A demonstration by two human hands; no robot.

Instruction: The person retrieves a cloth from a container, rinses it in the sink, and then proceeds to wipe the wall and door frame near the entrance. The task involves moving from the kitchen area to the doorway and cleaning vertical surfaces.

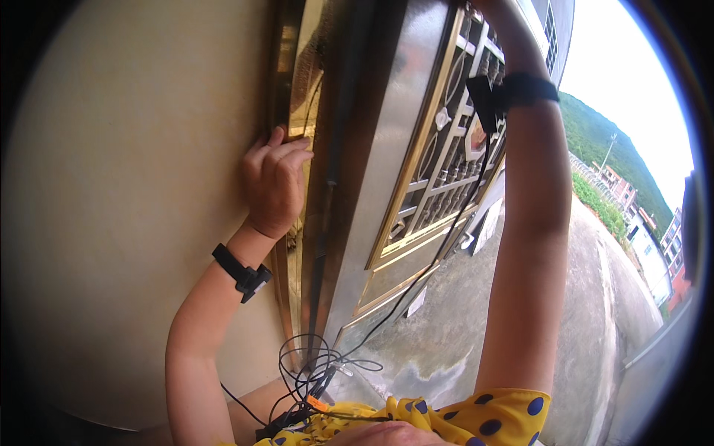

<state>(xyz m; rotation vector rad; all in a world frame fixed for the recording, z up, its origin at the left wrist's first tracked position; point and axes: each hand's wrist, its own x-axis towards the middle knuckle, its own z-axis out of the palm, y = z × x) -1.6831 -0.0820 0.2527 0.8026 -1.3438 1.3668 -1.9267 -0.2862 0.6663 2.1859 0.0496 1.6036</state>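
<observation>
My left hand (pixel 277 181) reaches up to a shiny gold-and-brown metal door frame (pixel 312 106) beside the wall. Its fingers are bent and somewhat apart, with the tips against the frame's edge; no object shows in them. My right arm is stretched up along a metal door (pixel 379 139) with a decorative grille (pixel 457 139). Only part of my right hand (pixel 493 6) shows at the top edge, near the top of the grille, and its fingers are cut off. Black straps (pixel 527 91) with small devices sit on both wrists.
A plain beige wall (pixel 128 195) fills the left side. Black cables (pixel 312 357) hang in loops before my chest, and one (pixel 424 267) runs up to the right wrist device. Concrete ground (pixel 446 323) lies below the door. Buildings and a green hill stand far right.
</observation>
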